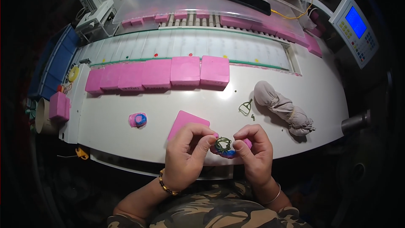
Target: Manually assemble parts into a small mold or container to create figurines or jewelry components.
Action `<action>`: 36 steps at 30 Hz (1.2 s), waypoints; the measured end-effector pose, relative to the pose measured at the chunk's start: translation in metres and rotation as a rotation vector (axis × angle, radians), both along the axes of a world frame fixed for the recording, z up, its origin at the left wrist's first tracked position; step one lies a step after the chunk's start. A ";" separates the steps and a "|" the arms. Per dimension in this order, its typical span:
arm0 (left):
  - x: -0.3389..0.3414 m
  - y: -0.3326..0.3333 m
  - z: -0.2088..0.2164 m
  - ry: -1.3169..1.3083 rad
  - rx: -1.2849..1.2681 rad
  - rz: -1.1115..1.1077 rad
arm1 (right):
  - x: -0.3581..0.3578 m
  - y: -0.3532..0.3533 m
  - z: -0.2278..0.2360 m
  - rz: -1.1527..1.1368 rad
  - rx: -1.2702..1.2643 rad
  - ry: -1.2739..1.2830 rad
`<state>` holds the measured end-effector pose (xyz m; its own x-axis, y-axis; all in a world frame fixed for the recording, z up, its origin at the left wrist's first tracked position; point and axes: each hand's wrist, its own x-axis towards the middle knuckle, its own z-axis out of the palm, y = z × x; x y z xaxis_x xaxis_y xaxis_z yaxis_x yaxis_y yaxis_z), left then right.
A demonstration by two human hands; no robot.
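Note:
My left hand (185, 148) and my right hand (259, 156) meet at the table's near edge, thumbs and forefingers pinched on opposite sides of a small pink-and-blue rubbery piece (228, 153). A dark green openwork piece (223, 144), rounded like a cage, sits on it between my fingertips. Partly behind my left hand lies a flat pink block (188, 122). Beyond my right hand are a loose green openwork frame (245, 108) and a tiny green scrap (253, 117). Another pink-and-blue lump (138, 120) rests farther left.
Several pink blocks (157, 74) line the table before a white, green-edged track (181, 44). A tied grey cloth bundle (284, 109) lies on the right. A keypad with a blue screen (353, 27) stands far right, a blue crate (50, 61) far left. A black phone (244, 1) lies at the back.

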<state>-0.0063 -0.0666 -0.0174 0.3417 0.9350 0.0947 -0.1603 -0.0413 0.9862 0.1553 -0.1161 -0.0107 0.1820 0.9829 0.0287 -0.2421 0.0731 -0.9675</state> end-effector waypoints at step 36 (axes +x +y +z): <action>0.002 -0.008 -0.004 0.179 0.556 0.031 | 0.005 0.000 -0.009 -0.111 -0.051 -0.054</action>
